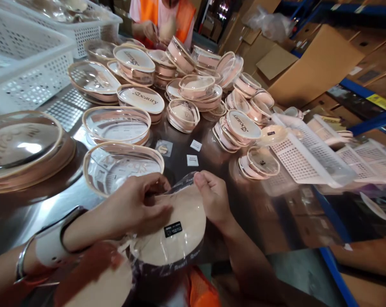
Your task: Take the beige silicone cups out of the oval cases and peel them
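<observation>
My right hand pinches the upper edge of a beige stick-on bra, whose cup is wrapped in clear film and carries a small black label. Fingers bent, my left hand presses on the same cup's film at its left side. The bra's other cup, blurred, hangs at the lower left under my left forearm. Just beyond my left hand lies an open oval clear case with a pale rim and a printed sheet inside. Behind it is a second open oval case.
Many oval "Sbeauty" cases are piled across the metal table. Small white cards and a little packet lie mid-table. White baskets stand left, more right. A co-worker in an orange vest is opposite.
</observation>
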`<state>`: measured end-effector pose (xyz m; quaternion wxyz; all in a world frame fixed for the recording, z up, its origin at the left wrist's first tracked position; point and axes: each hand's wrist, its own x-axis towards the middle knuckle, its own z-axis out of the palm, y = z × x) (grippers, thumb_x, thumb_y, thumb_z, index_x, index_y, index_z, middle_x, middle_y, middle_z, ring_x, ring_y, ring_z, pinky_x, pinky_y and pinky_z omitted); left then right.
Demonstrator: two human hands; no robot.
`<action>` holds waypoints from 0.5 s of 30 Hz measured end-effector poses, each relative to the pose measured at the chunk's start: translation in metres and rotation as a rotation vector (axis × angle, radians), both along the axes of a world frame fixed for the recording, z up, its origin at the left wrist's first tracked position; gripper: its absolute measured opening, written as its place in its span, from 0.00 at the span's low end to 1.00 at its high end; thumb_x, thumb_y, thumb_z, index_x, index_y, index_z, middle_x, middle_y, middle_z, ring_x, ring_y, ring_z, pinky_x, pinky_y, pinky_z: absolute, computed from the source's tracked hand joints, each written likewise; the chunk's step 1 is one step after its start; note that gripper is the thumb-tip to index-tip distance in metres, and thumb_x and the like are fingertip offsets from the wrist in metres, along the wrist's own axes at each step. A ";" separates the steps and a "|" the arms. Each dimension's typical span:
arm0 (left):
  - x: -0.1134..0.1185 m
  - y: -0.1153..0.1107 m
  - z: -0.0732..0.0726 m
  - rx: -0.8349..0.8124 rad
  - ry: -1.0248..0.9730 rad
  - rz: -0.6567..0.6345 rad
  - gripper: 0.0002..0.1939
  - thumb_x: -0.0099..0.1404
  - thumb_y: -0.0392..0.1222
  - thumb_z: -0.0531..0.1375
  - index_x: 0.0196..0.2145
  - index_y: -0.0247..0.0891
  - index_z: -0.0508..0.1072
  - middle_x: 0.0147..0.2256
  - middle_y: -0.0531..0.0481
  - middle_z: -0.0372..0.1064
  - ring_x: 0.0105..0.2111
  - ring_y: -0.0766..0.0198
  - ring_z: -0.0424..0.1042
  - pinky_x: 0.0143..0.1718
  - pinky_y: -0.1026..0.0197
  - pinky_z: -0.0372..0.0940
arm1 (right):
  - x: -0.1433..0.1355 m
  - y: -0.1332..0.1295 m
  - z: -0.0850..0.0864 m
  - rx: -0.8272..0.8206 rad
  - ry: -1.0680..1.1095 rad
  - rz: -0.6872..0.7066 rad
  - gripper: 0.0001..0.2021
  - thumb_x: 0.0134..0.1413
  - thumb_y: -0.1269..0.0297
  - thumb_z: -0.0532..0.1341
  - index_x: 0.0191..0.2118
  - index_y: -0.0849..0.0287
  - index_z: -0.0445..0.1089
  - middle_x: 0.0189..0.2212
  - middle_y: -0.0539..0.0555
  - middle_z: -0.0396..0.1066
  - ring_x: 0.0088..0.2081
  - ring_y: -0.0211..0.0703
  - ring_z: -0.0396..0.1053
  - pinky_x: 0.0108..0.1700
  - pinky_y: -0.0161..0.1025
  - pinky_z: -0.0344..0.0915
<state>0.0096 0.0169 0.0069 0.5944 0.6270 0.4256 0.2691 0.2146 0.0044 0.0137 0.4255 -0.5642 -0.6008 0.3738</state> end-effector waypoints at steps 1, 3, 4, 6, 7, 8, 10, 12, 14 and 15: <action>0.000 -0.001 0.000 0.003 0.033 -0.023 0.08 0.55 0.42 0.64 0.32 0.38 0.71 0.27 0.54 0.70 0.28 0.66 0.66 0.27 0.68 0.59 | 0.001 0.001 -0.001 0.015 -0.056 0.008 0.20 0.61 0.54 0.54 0.20 0.58 0.59 0.17 0.45 0.55 0.21 0.32 0.54 0.24 0.31 0.52; 0.000 -0.002 0.000 0.028 0.100 -0.054 0.09 0.58 0.46 0.61 0.29 0.37 0.71 0.24 0.53 0.70 0.26 0.65 0.66 0.25 0.67 0.59 | 0.004 0.004 -0.003 0.074 -0.255 -0.006 0.18 0.63 0.57 0.53 0.23 0.59 0.65 0.18 0.47 0.63 0.21 0.34 0.61 0.25 0.32 0.56; 0.000 -0.002 0.000 0.038 0.134 -0.054 0.09 0.58 0.46 0.60 0.28 0.36 0.71 0.24 0.53 0.70 0.25 0.65 0.66 0.24 0.66 0.59 | 0.005 0.004 -0.005 0.145 -0.388 -0.046 0.16 0.63 0.60 0.53 0.26 0.59 0.68 0.20 0.48 0.67 0.22 0.35 0.64 0.25 0.32 0.57; -0.001 -0.002 0.002 0.089 0.201 -0.042 0.08 0.57 0.44 0.60 0.27 0.36 0.72 0.23 0.52 0.70 0.24 0.64 0.66 0.24 0.66 0.58 | 0.007 0.003 -0.006 0.412 -0.642 -0.146 0.10 0.63 0.67 0.54 0.36 0.60 0.72 0.26 0.52 0.75 0.26 0.38 0.71 0.29 0.34 0.62; -0.001 -0.001 0.002 0.123 0.226 -0.033 0.08 0.57 0.43 0.60 0.27 0.36 0.72 0.22 0.53 0.69 0.24 0.64 0.66 0.24 0.66 0.58 | 0.008 0.001 -0.006 0.598 -0.730 -0.152 0.09 0.62 0.70 0.55 0.40 0.60 0.72 0.30 0.54 0.77 0.30 0.40 0.73 0.33 0.35 0.65; -0.002 -0.001 0.001 0.152 0.236 -0.025 0.07 0.57 0.42 0.60 0.27 0.36 0.72 0.22 0.53 0.70 0.24 0.64 0.66 0.24 0.66 0.57 | 0.008 -0.001 -0.005 0.789 -0.785 -0.088 0.09 0.61 0.71 0.55 0.43 0.60 0.72 0.34 0.55 0.78 0.36 0.42 0.75 0.39 0.37 0.67; -0.002 0.001 -0.001 0.176 0.200 -0.024 0.07 0.57 0.42 0.60 0.27 0.35 0.72 0.23 0.53 0.70 0.25 0.64 0.66 0.25 0.66 0.58 | 0.007 -0.005 -0.001 1.054 -0.808 0.263 0.10 0.63 0.66 0.55 0.44 0.58 0.72 0.40 0.53 0.78 0.48 0.44 0.72 0.53 0.43 0.65; -0.003 0.002 -0.004 0.158 0.131 -0.021 0.09 0.58 0.44 0.60 0.28 0.35 0.71 0.23 0.52 0.70 0.25 0.65 0.65 0.25 0.66 0.57 | 0.008 -0.005 0.002 1.078 -0.799 0.651 0.18 0.65 0.54 0.51 0.44 0.60 0.73 0.42 0.53 0.77 0.56 0.45 0.66 0.62 0.47 0.57; -0.004 0.005 -0.006 0.088 0.039 0.006 0.10 0.58 0.46 0.60 0.27 0.35 0.70 0.23 0.53 0.69 0.24 0.67 0.64 0.24 0.66 0.57 | 0.010 0.000 0.002 0.962 -0.814 0.823 0.28 0.65 0.45 0.46 0.48 0.64 0.72 0.46 0.57 0.76 0.60 0.47 0.62 0.66 0.51 0.48; -0.005 0.006 -0.007 0.046 -0.006 0.030 0.11 0.58 0.46 0.61 0.27 0.35 0.69 0.22 0.53 0.67 0.22 0.68 0.63 0.23 0.67 0.56 | 0.013 0.005 0.000 0.902 -0.834 0.814 0.33 0.64 0.41 0.43 0.51 0.65 0.70 0.48 0.59 0.74 0.61 0.48 0.60 0.67 0.53 0.44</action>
